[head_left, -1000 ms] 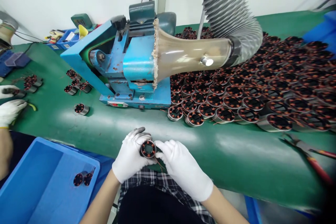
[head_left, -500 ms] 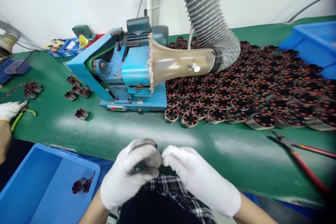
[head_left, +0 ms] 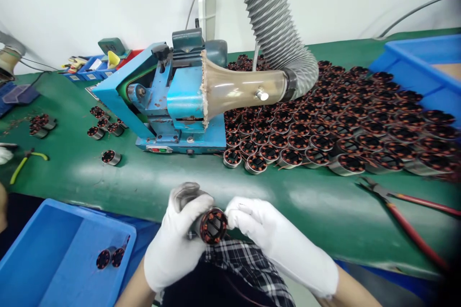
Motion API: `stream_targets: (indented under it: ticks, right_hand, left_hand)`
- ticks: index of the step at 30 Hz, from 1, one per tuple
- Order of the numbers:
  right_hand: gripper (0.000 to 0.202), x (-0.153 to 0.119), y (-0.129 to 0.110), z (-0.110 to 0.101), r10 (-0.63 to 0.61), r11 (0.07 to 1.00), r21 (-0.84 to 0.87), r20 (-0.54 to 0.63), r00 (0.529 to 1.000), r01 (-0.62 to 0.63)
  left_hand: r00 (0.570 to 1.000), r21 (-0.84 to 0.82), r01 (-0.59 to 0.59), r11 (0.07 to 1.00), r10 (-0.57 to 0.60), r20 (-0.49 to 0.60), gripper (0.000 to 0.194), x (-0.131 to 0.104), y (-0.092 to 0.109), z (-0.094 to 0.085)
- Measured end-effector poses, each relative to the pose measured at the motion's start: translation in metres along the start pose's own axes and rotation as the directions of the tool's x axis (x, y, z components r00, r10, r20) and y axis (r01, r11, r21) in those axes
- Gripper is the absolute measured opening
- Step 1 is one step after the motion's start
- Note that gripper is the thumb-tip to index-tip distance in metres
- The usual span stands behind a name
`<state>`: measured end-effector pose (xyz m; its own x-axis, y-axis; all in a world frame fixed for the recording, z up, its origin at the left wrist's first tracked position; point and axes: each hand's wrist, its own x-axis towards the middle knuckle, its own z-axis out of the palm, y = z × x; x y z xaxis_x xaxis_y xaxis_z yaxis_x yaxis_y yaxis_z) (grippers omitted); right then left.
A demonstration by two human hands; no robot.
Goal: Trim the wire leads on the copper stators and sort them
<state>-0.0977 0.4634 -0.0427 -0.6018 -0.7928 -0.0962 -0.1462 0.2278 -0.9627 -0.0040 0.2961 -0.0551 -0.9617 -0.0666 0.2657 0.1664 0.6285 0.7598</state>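
Observation:
My left hand (head_left: 182,235), in a white glove with grey-soiled fingertips, is wrapped round a motor stator (head_left: 213,226). The stator's open end, with copper windings round a black core, faces up toward me. Close against its right edge, my right hand (head_left: 252,220), also white-gloved, has its fingertips pinched together. What they hold, perhaps a thin wire lead, is too small to make out. Both hands are over my lap at the bench's front edge.
A blue belt grinder (head_left: 180,105) with a suction hose (head_left: 281,24) stands ahead. Many stators (head_left: 324,129) fill the bench's right side. Red-handled pliers (head_left: 399,216) lie at right. A blue bin (head_left: 43,249) at left holds two stators. A co-worker's glove (head_left: 5,154) shows near green-handled pliers (head_left: 27,163).
My left hand has turned, bringing the stator's wound end into view. My right hand stays pinched beside it. The co-worker's hand at far left has drawn away from the green-handled pliers.

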Motion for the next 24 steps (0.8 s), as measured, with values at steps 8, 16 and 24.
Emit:
stream_targets:
  ticks: [8, 16, 24]
  right_hand:
    - [0.024, 0.000, -0.002, 0.000, 0.020, 0.997, -0.078, -0.021, 1.000, -0.021]
    - [0.024, 0.003, 0.002, -0.001, 0.054, 0.999, -0.001, -0.027, 0.998, -0.054]
    - [0.026, 0.015, 0.030, 0.007, 0.206, 0.911, 0.302, 0.257, 0.944, -0.281]
  left_hand:
    - [0.983, -0.288, -0.075, 0.955, 0.119, 0.137, 0.019, 0.010, -0.001, -0.009]
    - [0.996, -0.019, -0.066, 0.998, 0.067, 0.052, 0.038, 0.005, 0.001, 0.005]
    - [0.998, 0.179, -0.029, 0.983, 0.038, -0.048, 0.050, -0.003, -0.019, 0.015]
